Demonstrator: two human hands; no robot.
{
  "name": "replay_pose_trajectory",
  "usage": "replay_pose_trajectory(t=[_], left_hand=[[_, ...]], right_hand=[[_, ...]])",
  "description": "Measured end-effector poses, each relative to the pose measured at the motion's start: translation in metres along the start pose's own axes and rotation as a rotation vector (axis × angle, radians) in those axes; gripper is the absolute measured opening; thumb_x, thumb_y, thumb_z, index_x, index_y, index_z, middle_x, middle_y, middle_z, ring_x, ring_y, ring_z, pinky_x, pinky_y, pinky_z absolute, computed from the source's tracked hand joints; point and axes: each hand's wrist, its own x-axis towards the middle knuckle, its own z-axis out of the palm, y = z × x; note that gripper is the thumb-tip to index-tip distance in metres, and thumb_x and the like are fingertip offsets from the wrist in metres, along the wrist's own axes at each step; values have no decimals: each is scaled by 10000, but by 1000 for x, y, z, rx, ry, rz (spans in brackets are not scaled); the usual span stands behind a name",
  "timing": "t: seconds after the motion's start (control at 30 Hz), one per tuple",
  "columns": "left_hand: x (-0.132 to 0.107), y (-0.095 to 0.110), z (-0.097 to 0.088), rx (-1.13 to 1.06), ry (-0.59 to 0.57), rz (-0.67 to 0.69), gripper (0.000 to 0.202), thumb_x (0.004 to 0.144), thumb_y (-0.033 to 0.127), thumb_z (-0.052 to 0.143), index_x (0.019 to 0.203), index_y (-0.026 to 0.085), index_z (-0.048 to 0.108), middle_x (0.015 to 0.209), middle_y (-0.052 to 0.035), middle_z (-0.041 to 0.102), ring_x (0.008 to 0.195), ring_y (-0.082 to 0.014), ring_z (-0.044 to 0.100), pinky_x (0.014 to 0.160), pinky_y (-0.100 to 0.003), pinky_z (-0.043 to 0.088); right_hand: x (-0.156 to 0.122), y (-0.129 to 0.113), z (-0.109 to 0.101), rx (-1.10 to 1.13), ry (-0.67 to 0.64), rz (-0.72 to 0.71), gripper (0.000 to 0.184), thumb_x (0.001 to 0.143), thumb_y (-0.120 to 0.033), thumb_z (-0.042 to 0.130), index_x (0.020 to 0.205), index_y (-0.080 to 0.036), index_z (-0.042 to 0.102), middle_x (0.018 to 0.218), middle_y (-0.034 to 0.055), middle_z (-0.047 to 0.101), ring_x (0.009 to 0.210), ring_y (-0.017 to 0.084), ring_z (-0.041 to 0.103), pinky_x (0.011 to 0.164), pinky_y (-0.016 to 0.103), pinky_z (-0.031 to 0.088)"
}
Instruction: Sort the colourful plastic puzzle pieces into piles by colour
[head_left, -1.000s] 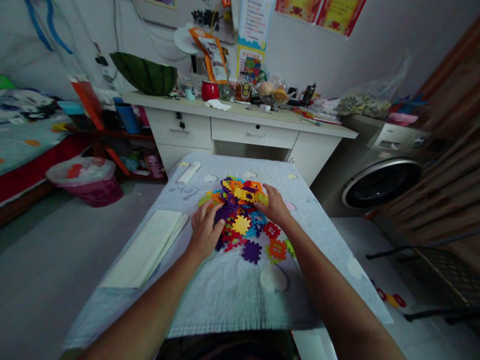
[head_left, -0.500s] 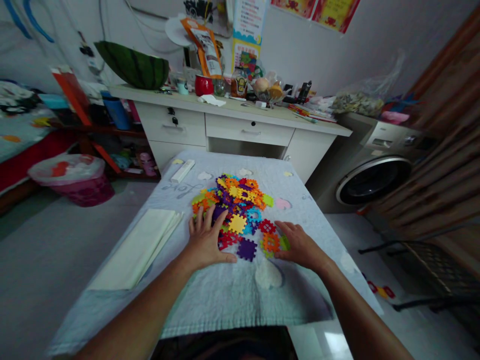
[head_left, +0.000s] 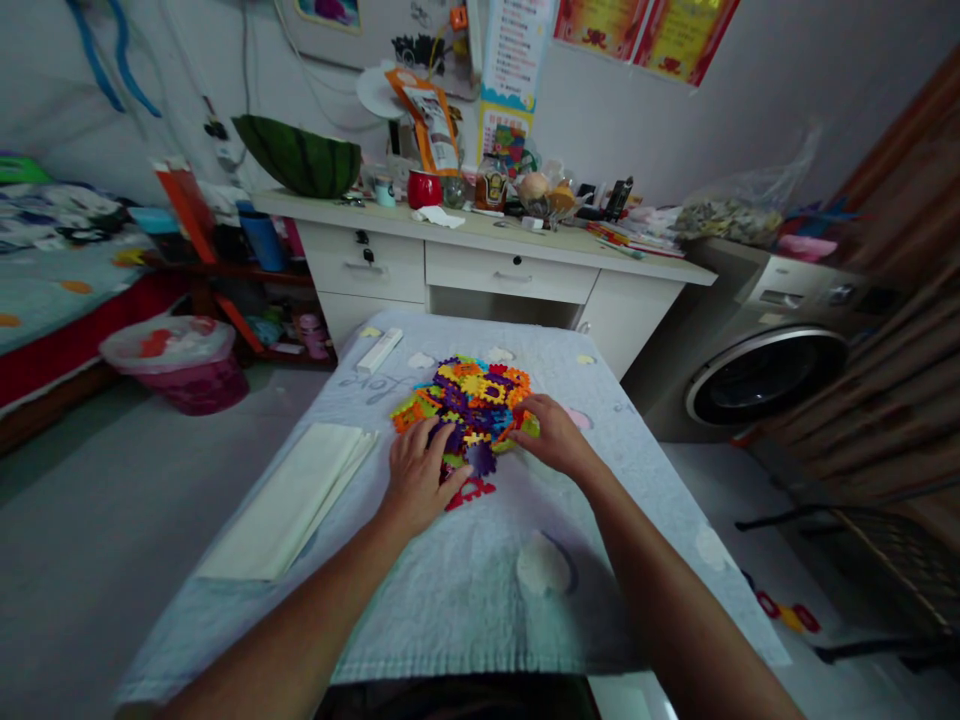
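A heap of colourful plastic interlocking tiles (head_left: 480, 388), in orange, yellow, purple, red and blue, lies on the cloth-covered table (head_left: 465, 610). My left hand (head_left: 420, 470) rests against the heap's near left side, fingers apart. Close to its thumb are a purple square tile (head_left: 481, 459) and, nearest to me, a red tile (head_left: 474, 491). On the heap's right edge is my right hand (head_left: 556, 436), its fingers curved loosely and touching the outer tiles. Neither hand has a tile gripped that I can see; some tiles are hidden under the fingers.
A folded cream cloth (head_left: 289, 505) lies on the table's left, with a white oblong box (head_left: 380, 351) beyond it. Behind the table stands a cluttered white desk (head_left: 517, 272). A washing machine (head_left: 739, 340) is at the right, a pink bin (head_left: 180, 365) at the left.
My right hand has moved inward and away from me, and the loose tiles at the near right are now bunched against the heap. The view has shifted slightly.
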Motion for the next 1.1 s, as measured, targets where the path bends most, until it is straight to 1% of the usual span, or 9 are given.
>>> replay_pose_trajectory(t=[0.23,0.4,0.5,0.6,0.73,0.83,0.93,1.03,1.1], left_hand=[[1,-1,1,20,21,-16,733,737,571,664,1358,224,486,1433,-149,412,1336,-361,348,1115,-579,229],[-3,-2,0,45,-35,-59,1018,562,669,751,1428,250,418,1523,-168,264,1417,-427,194,1119,-628,158],[-6,-6,-1,45,-100,-79,1169,469,681,793,1471,269,352,1571,-168,151,1440,-469,95,1114,-646,148],[-8,-9,-1,36,-151,-88,1253,412,638,836,1488,271,309,1592,-174,76,1442,-495,57,1114,-652,155],[-6,-12,2,-28,-105,-128,1333,425,578,858,1518,219,183,1580,-211,95,1442,-468,134,1126,-604,227],[-4,-16,6,-106,-35,-126,1337,485,519,857,1525,204,78,1564,-217,149,1442,-434,180,1125,-578,278],[-3,-20,7,-154,9,-96,1259,574,492,828,1524,218,48,1540,-206,216,1434,-414,221,1116,-584,304],[-3,-21,6,-144,26,-80,1192,615,513,805,1517,214,86,1509,-204,272,1419,-406,255,1117,-586,306],[-2,-20,6,-130,25,-62,1142,636,516,791,1510,212,122,1489,-198,302,1408,-398,273,1123,-586,297]], right_hand=[[58,-11,35,-187,-6,207,399,825,-332,639,1206,-217,624,1318,106,563,1199,291,478,985,447,397],[69,-12,46,-218,6,267,239,829,-237,604,1054,-224,686,1220,98,615,1164,299,486,940,437,403],[66,-4,41,-96,124,237,166,829,-214,601,962,-202,700,1148,95,637,1114,267,518,940,399,408],[61,0,34,99,196,98,129,837,-217,594,917,-176,688,1053,90,654,1030,216,559,934,352,420],[54,-12,33,401,27,-24,180,893,-288,526,899,-179,669,878,35,667,829,162,600,774,282,462],[52,-26,38,551,-101,-21,214,908,-308,510,1026,-191,644,844,9,679,756,141,617,711,258,474],[52,-25,38,433,-6,24,325,848,-257,595,1168,-200,598,975,34,692,846,155,636,795,288,489],[53,-7,28,214,144,119,302,835,-210,589,1132,-174,630,1072,79,683,966,188,628,906,330,468],[53,8,23,93,164,208,264,846,-188,550,1084,-167,662,1091,95,683,1022,207,617,944,342,451]])
